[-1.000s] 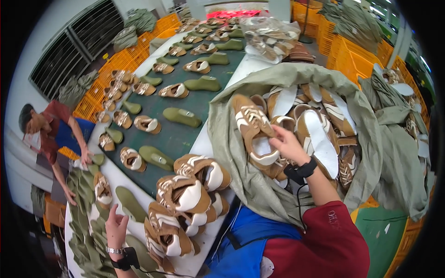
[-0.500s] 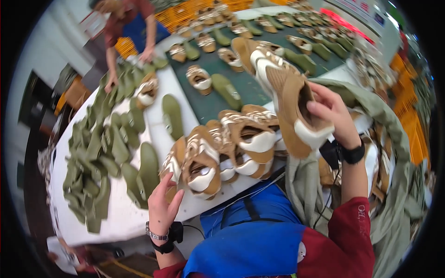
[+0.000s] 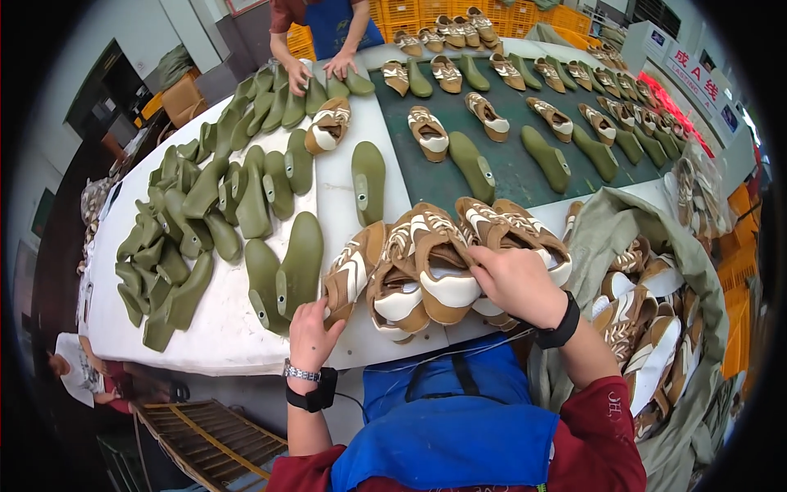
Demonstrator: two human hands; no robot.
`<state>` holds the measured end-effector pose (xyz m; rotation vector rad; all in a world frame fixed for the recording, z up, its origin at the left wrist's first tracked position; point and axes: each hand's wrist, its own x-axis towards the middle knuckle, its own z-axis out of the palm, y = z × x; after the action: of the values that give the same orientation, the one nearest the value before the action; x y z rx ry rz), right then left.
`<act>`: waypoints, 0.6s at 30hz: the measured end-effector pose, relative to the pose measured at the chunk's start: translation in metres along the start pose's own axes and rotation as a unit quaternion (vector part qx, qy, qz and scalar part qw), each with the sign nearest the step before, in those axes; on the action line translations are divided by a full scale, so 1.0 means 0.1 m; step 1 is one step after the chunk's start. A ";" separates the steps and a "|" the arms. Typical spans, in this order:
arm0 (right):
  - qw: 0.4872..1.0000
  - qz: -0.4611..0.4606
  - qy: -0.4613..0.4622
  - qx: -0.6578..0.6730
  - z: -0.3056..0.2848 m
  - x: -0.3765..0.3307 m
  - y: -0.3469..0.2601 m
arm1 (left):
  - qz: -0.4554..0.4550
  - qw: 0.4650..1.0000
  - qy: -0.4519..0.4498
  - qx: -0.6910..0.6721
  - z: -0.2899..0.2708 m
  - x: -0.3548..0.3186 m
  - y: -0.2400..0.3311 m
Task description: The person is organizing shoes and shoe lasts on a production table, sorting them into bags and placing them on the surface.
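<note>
head view: nearest me, the left hand [image 3: 311, 336] is half open, fingertips at the heel of the leftmost brown shoe [image 3: 354, 271]; the right hand [image 3: 520, 283] has its thumb at the collar of a middle brown shoe [image 3: 447, 262], and i can't tell whether its fingers close on it. both shoes sit in a cluster near the tabletop [image 3: 205, 357] edge. to the right, the sack [image 3: 639, 211] holds many more shoes, so i judge plenty is left. farther off, green lasts [image 3: 254, 201] lie heaped; beyond, shoes and lasts stand laid out on the green mat [image 3: 510, 176], seemingly the done part
</note>
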<state>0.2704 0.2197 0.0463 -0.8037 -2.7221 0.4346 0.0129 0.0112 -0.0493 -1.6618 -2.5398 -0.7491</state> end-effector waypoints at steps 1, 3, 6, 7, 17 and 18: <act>1.000 0.007 0.001 -0.001 -0.02 -0.03 0.00 | -0.003 0.999 -0.034 0.011 0.04 0.00 -0.02; 0.998 -0.014 0.029 0.051 -0.04 -0.11 0.01 | 0.006 1.000 -0.021 -0.008 0.13 -0.03 -0.01; 0.995 -0.002 0.046 0.092 -0.11 -0.30 0.08 | -0.018 1.000 -0.001 -0.007 0.14 -0.07 0.25; 0.991 0.010 0.063 0.118 -0.14 -0.36 0.10 | -0.019 1.000 -0.004 -0.005 0.13 -0.07 0.30; 0.965 0.145 0.155 0.153 -0.29 -1.03 0.42 | 0.047 0.993 -0.068 0.082 0.62 -0.11 0.05; 0.962 0.166 0.166 0.142 -0.33 -1.10 0.48 | 0.041 0.993 -0.066 0.090 0.69 -0.16 0.09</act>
<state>0.3937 0.2038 0.0408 -1.1381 -2.1593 0.6734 0.0439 0.0278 -0.1110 -1.7969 -2.5167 -0.4026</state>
